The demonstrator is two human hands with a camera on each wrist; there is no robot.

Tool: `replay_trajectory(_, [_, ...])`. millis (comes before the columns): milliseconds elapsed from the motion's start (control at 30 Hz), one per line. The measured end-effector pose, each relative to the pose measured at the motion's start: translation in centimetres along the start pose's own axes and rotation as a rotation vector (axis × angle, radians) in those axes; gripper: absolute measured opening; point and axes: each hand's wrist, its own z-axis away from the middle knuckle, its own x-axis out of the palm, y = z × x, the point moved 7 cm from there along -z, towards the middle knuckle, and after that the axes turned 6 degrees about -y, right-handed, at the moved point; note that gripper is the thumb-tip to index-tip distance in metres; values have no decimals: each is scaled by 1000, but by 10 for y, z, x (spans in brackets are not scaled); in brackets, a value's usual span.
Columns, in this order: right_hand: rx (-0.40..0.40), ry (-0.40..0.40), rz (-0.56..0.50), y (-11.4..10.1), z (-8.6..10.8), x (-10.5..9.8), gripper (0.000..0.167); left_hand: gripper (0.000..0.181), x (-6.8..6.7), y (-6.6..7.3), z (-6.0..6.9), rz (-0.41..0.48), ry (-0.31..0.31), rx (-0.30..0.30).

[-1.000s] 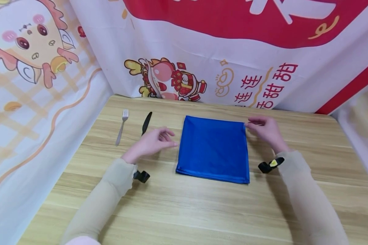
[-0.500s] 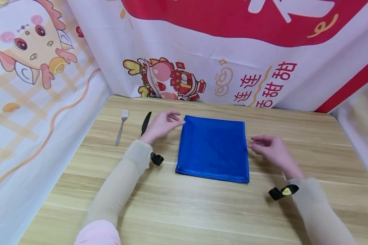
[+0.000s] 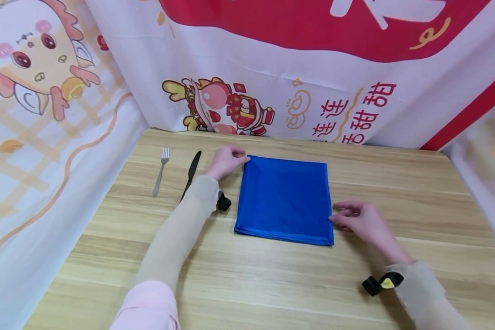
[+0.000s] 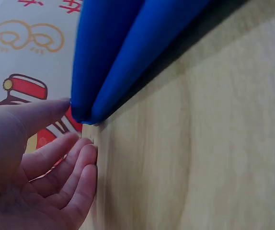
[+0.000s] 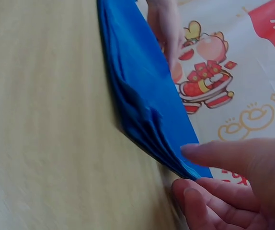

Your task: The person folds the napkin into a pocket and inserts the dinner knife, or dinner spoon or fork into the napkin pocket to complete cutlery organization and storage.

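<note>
Head view: folded blue cloth [image 3: 286, 201] lies between my left hand [image 3: 227, 161], parted, gripping nothing, and right hand [image 3: 361, 221], grip unclear.

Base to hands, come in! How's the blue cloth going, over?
Left hand touching far-left corner of the folded blue cloth; right hand at its right edge, grip unclear. Cloth lying on table. Fork and knife off left, not blocking.

Cloth [image 3: 286, 197] on table [image 3: 247, 284], between left hand [image 3: 227, 161] and right hand [image 3: 364, 222], knife [image 3: 191, 173] farther left, fork [image 3: 159, 176] left of knife, curtain [image 3: 280, 66] behind
</note>
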Motion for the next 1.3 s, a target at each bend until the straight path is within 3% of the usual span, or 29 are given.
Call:
replay_trajectory(133, [11, 12, 38, -2, -1, 5, 47, 23, 2, 4, -1, -34, 30, 21])
replay_trajectory(267, [22, 16, 34, -3, -4, 6, 46, 15, 4, 3, -3, -29, 51, -1])
replay_trajectory(500, [34, 28, -6, -3, -13, 2, 45, 16, 2, -1, -12, -14, 103, -27])
replay_trajectory(800, [-5, 56, 15, -5, -16, -1, 41, 23, -2, -3, -12, -20, 107, -10])
replay_trajectory(1033, [-8, 29, -20, -8, -6, -1, 46, 38, -9, 7, 4, -17, 124, 37])
replay_trajectory(1167, [-2, 15, -54, -9, 1, -2, 48, 40, -10, 27, 20, -43, 111, 98])
replay_trajectory(1300, [10, -6, -84, -8, 6, -1, 50, 43, -4, 50, 38, -88, 60, 163])
